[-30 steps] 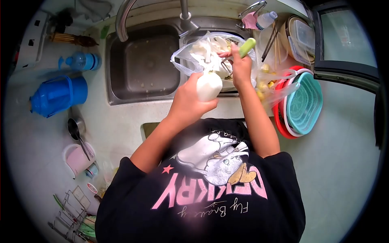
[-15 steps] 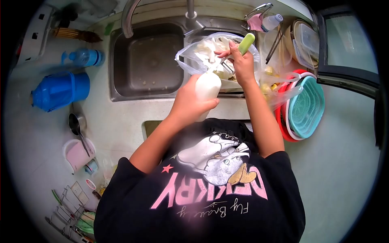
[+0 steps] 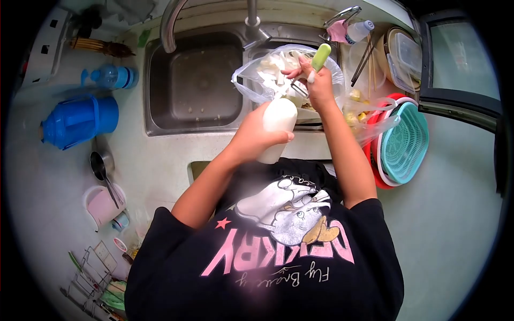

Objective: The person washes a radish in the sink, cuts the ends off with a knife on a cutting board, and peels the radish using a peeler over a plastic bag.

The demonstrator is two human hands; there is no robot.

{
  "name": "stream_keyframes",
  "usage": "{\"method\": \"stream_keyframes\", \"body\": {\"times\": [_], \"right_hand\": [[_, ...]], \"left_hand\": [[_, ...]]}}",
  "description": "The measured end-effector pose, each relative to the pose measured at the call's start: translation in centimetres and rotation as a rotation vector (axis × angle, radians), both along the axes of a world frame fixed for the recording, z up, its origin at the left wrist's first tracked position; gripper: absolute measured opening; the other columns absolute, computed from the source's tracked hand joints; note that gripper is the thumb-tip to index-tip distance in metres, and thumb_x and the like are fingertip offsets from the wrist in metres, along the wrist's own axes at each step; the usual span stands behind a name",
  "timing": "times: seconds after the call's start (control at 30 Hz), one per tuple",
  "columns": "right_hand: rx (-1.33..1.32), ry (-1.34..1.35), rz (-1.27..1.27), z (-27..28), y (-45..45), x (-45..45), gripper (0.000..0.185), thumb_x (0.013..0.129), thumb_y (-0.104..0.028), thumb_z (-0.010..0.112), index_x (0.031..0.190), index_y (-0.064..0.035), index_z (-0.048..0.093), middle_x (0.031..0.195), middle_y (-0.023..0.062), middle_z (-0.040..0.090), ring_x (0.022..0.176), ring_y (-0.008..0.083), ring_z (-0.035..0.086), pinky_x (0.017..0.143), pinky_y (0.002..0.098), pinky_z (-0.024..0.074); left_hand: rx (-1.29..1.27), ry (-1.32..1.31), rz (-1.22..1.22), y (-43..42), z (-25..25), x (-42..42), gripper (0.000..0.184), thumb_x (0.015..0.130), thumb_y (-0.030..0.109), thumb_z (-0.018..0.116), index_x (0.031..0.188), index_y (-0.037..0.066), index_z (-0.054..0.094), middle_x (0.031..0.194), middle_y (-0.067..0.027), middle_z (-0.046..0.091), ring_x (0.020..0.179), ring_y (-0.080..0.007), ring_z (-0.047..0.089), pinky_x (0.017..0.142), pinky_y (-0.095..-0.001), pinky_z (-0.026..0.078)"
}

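My left hand (image 3: pixel 251 134) is closed round a thick white radish (image 3: pixel 280 115), held at a slant in front of the sink edge. In my right hand (image 3: pixel 319 85) is a peeler (image 3: pixel 321 57) with a light green handle; its metal head points down toward the radish, a little apart from the radish's far end. A clear plastic bag (image 3: pixel 245 74) lies open over the right basin under both hands. White peelings (image 3: pixel 274 67) are heaped in it, with some yellowish scraps partly hidden below my right hand.
Left of the bag is a steel sink basin (image 3: pixel 194 80) with small bits on its floor, under a tap (image 3: pixel 168 29). Nested baskets, the top one turquoise (image 3: pixel 404 142), stand at right beside another plastic bag (image 3: pixel 369 117). A blue thermos (image 3: pixel 80 120) and a pot (image 3: pixel 101 163) are at left.
My right hand and the peeler have shifted slightly left and away from the radish. The radish has moved a little to the right and its end has tipped up.
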State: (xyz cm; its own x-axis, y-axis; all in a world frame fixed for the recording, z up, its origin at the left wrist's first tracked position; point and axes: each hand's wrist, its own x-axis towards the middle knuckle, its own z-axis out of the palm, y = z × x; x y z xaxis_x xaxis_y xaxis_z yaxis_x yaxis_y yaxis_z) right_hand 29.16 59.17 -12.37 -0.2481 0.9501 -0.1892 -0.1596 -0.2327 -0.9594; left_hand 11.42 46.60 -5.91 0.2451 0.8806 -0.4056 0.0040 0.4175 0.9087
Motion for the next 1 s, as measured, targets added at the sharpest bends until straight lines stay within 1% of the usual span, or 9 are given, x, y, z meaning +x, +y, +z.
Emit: {"method": "stream_keyframes", "body": {"times": [0.2,0.4,0.5,0.6,0.7,0.73,0.8,0.9,1.0], "right_hand": [[0.012,0.098,-0.042,4.2,-0.3,-1.5,0.038,0.102,-0.035,0.054,0.08,-0.0045,0.06,0.084,0.0129,0.072,0.1,0.0292,0.07,0.089,0.0384,0.0527],[-0.167,0.272,0.217,6.3,-3.0,-2.5,0.041,0.1,-0.038,0.056,0.081,-0.0024,0.065,0.074,0.0101,0.068,0.1,0.0318,0.07,0.087,0.0404,0.0522],[-0.089,0.225,0.002,1.7,-0.7,-1.8,0.042,0.099,-0.035,0.059,0.074,-0.0019,0.065,0.069,0.0091,0.066,0.094,0.0309,0.071,0.079,0.0365,0.0546],[0.016,-0.089,0.019,-1.1,0.9,-0.1,0.033,0.098,-0.028,0.062,0.077,-0.0025,0.063,0.069,0.0098,0.065,0.083,0.0302,0.071,0.068,0.0381,0.0531],[0.655,-0.794,0.016,0.1,0.3,0.0,0.014,0.09,-0.015,0.067,0.084,-0.0038,0.062,0.076,0.0114,0.064,0.079,0.0335,0.066,0.068,0.0407,0.0497],[1.027,-0.96,-0.033,0.4,0.7,0.3,0.012,0.079,-0.006,0.068,0.09,-0.0054,0.061,0.085,0.0117,0.063,0.082,0.0352,0.06,0.073,0.0432,0.0473],[1.125,-1.032,-0.048,1.7,0.8,0.2,0.027,0.074,-0.003,0.066,0.1,-0.0067,0.066,0.088,0.0113,0.063,0.086,0.0334,0.058,0.082,0.0429,0.0464],[1.088,-0.959,-0.08,2.8,0.9,-0.3,0.037,0.08,-0.002,0.064,0.116,-0.0091,0.066,0.087,0.011,0.064,0.082,0.0279,0.06,0.079,0.04,0.0484],[0.431,-0.485,-0.06,2.6,0.1,-0.3,0.038,0.089,-0.004,0.061,0.127,-0.011,0.062,0.089,0.0088,0.066,0.082,0.0203,0.063,0.077,0.0354,0.0501]], "left_hand": [[-0.08,-0.054,0.06,0.7,-1.0,0.1,0.067,0.073,0.028,0.081,0.128,0.0,0.054,0.108,-0.0093,0.063,0.096,-0.0174,0.061,0.084,-0.0334,0.051],[-0.254,-0.286,0.05,0.8,-1.7,0.3,0.061,0.076,0.031,0.078,0.124,0.001,0.055,0.101,-0.0089,0.064,0.089,-0.0175,0.063,0.077,-0.0323,0.052],[-0.116,-0.278,-0.04,0.4,-1.7,0.1,0.061,0.077,0.032,0.077,0.123,0.0,0.055,0.099,-0.0098,0.064,0.086,-0.0187,0.065,0.075,-0.0325,0.054],[-0.132,-0.376,-0.077,0.1,-0.8,0.0,0.067,0.078,0.035,0.076,0.128,0.0,0.049,0.101,-0.013,0.063,0.087,-0.0219,0.068,0.077,-0.0348,0.056],[-0.211,-0.467,0.013,0.2,-0.9,-0.2,0.069,0.081,0.037,0.073,0.131,0.0,0.046,0.104,-0.0157,0.063,0.09,-0.0245,0.069,0.08,-0.0369,0.057],[-0.26,-0.486,0.052,0.2,-1.0,-0.2,0.069,0.082,0.038,0.072,0.132,-0.001,0.045,0.107,-0.017,0.063,0.091,-0.0254,0.069,0.081,-0.0375,0.057],[-0.328,-0.527,0.113,0.2,-1.3,-0.1,0.067,0.085,0.038,0.07,0.132,-0.002,0.044,0.111,-0.0194,0.064,0.094,-0.0267,0.069,0.082,-0.0384,0.058],[-0.376,-0.59,0.173,0.5,-1.5,-0.2,0.06,0.089,0.037,0.066,0.131,-0.003,0.047,0.118,-0.0228,0.064,0.098,-0.0261,0.068,0.082,-0.0386,0.058],[-0.516,-0.553,0.219,0.1,-2.5,-0.3,0.058,0.088,0.037,0.068,0.127,-0.002,0.05,0.11,-0.0183,0.066,0.095,-0.0241,0.068,0.08,-0.0384,0.058]]}}
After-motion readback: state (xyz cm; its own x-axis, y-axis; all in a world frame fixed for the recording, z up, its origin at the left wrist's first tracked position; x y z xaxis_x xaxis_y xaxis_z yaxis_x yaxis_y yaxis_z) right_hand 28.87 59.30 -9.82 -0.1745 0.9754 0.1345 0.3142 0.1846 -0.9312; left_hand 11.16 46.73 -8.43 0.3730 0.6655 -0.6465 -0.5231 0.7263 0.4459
